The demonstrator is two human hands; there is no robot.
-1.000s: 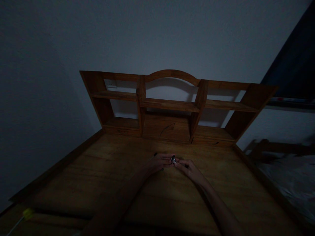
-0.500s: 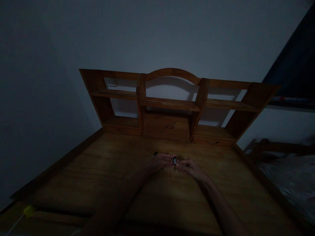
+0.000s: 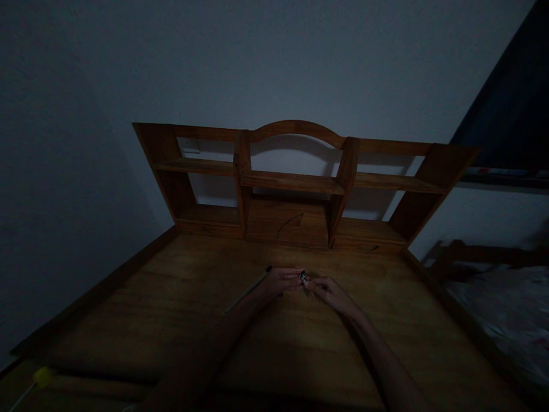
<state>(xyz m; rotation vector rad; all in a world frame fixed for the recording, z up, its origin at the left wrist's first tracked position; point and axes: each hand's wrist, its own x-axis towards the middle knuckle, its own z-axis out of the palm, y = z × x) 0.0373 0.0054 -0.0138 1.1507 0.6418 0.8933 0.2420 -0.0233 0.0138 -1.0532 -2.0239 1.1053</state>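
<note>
My left hand point(image 3: 279, 280) and my right hand point(image 3: 328, 290) meet fingertip to fingertip over the middle of the wooden desktop. Between them is a small shiny object point(image 3: 302, 277), partly dark and partly silver, too small and dim to name. The left fingers are closed around its left side. My right fingers pinch at its right side. A thin pale stick point(image 3: 246, 294) with a black end, pen-like, lies beside my left hand and is partly hidden by the forearm. A small dark bit shows just under the left fingers.
A wooden shelf unit point(image 3: 294, 182) with several compartments stands along the desk's back edge against the wall. Raised rims point(image 3: 450, 309) run along the desk's sides. At the lower left is a yellow piece point(image 3: 43, 376) on a white cord. Patterned cloth point(image 3: 506, 309) lies beyond the right edge.
The fingertips have drawn closer together around the small shiny object, and less of it shows. More of the thin stick is visible beside the left forearm. The view has shifted slightly.
</note>
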